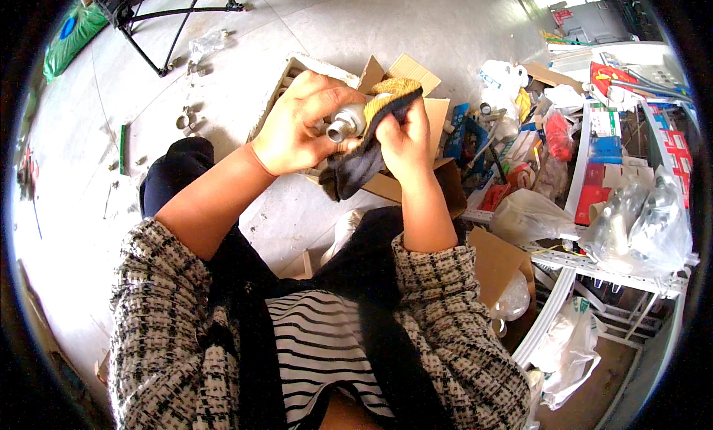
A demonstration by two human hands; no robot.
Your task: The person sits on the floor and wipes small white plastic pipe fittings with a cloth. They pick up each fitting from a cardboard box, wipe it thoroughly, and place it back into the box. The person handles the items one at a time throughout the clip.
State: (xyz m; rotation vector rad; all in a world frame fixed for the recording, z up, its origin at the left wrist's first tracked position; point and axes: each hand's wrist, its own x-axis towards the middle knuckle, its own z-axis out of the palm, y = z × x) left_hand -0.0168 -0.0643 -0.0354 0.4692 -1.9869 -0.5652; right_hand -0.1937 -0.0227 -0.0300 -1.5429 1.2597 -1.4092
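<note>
My left hand (303,126) is closed around a shiny threaded metal fitting (342,125), its open end turned towards me. On the right, my right hand (405,137) grips a yellow and black work glove (384,104), which lies against the fitting's side and hangs down dark below it. Both hands are raised over a white foam box (289,68) and an open cardboard box (437,118). What the foam box holds is mostly hidden behind my left hand.
Metal shelving (579,162) with boxes and plastic bags stands at the right, beside a heap of packaged parts. Small metal clamps (186,118) and a plastic bag (209,44) lie on the floor at the left. A black folding frame (184,12) stands beyond them.
</note>
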